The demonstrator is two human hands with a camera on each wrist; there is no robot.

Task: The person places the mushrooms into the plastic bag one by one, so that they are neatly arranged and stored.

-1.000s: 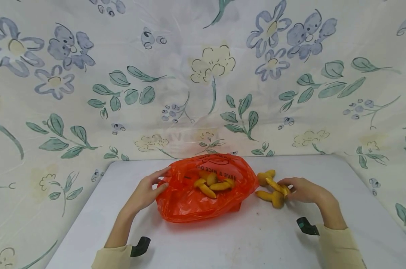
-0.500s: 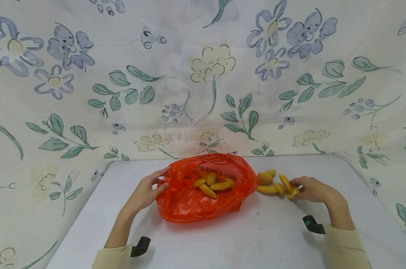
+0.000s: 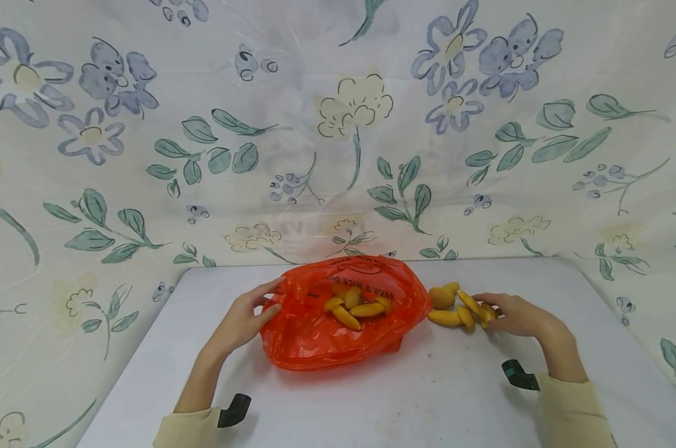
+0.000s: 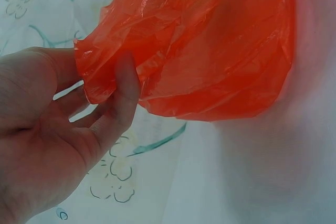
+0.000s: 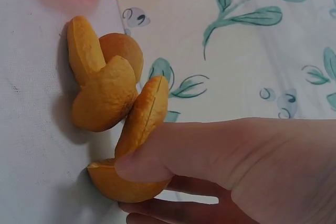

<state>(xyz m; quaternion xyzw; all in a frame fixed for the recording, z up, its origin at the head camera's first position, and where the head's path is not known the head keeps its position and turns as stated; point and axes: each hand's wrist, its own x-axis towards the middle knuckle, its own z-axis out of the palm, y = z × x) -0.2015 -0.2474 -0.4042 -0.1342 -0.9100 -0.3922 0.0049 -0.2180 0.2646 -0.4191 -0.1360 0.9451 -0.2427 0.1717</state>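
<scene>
A red plastic bag [image 3: 315,348] lies with its mouth toward me, and several yellow mushrooms [image 3: 345,316] show inside it. My left hand [image 3: 239,323] holds the bag's left edge, its film lying between thumb and fingers [image 4: 123,90] in the left wrist view. To the right of the bag, my right hand [image 3: 517,315] pinches a yellow mushroom [image 5: 143,111] by the cap, thumb on the near side. The stem of this mushroom leans up toward two others. Those are a mushroom [image 5: 107,98] with its cap toward the camera and a mushroom [image 3: 441,297] behind it.
All of this rests on a white table [image 3: 416,404], with a floral cloth [image 3: 293,137] rising behind and at the sides. Black curved pieces [image 3: 234,410] stick out at both sleeve cuffs. Printed lettering shows on the bag's back wall.
My right hand drew its mushroom rightward, apart from the others, then came slightly back left toward them. The mushroom with the near cap turned as this happened. My left hand and the bag stayed put.
</scene>
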